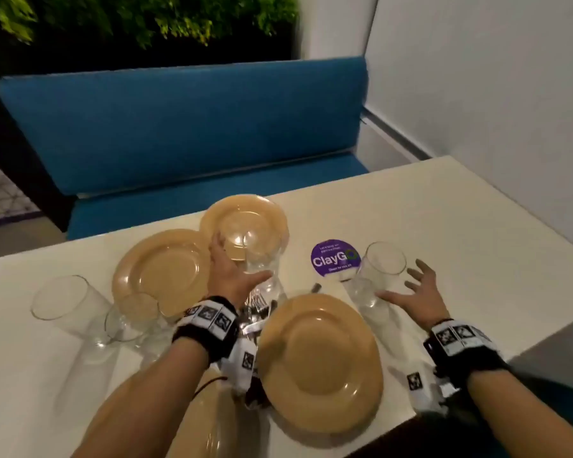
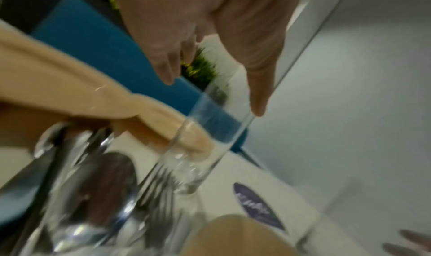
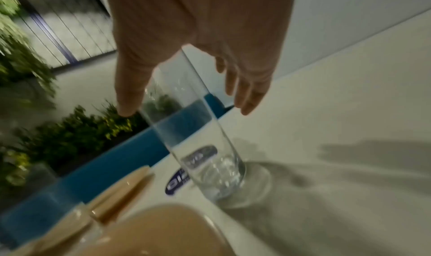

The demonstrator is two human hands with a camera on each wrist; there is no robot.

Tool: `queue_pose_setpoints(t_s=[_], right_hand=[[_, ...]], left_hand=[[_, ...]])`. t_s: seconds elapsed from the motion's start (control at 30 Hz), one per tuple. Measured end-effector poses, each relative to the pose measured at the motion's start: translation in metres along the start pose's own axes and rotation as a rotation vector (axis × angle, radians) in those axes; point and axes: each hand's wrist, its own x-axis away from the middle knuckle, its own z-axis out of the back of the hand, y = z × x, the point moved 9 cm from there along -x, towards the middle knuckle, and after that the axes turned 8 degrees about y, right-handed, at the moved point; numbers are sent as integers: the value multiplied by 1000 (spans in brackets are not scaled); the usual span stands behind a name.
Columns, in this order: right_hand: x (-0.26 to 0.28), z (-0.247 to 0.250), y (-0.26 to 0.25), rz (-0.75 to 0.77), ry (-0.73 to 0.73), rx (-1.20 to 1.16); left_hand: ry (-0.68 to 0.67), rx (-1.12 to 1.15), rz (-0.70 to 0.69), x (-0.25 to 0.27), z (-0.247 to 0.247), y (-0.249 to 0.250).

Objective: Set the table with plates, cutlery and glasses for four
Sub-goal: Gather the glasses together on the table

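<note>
On the white table, plates, glasses and cutlery sit bunched near the middle, not yet shared out. Both hands are spread wide, holding nothing: the left hand around one glass, the right hand beside another glass, probably to move each to a setting.

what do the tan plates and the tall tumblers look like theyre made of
Round tan plates: glossy, opaque, with soft light glints; probably glazed ceramic or melamine, the look cannot settle which. Tall clear tumblers: transparent, the purple round sticker shows through one; likely glass, possibly clear plastic.
</note>
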Motion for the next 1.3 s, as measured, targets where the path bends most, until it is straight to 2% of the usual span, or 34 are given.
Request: queue_pose_setpoints(t_s=[0.13, 0.3, 0.53, 0.67, 0.83, 1.03, 1.3], right_hand=[[-18, -29, -5, 44, -4, -62], [-33, -41, 0, 111, 64, -100], [-45, -39, 1, 191, 116, -78], [-81, -20, -13, 236, 110, -67], [-152, 15, -26, 240, 45, -171], [-228, 70, -41, 326, -70, -33], [-300, 151, -28, 276, 34, -48]], left_hand=[[-85, 50, 80, -22, -22, -18], [-224, -38, 28, -38, -48, -31], [-153, -71, -12, -47, -61, -22], [-61, -44, -74, -50, -93, 14], [-83, -1, -106, -44, -174, 61], [-36, 7, -78, -29, -263, 96], [-71, 53, -50, -24, -368, 136]])
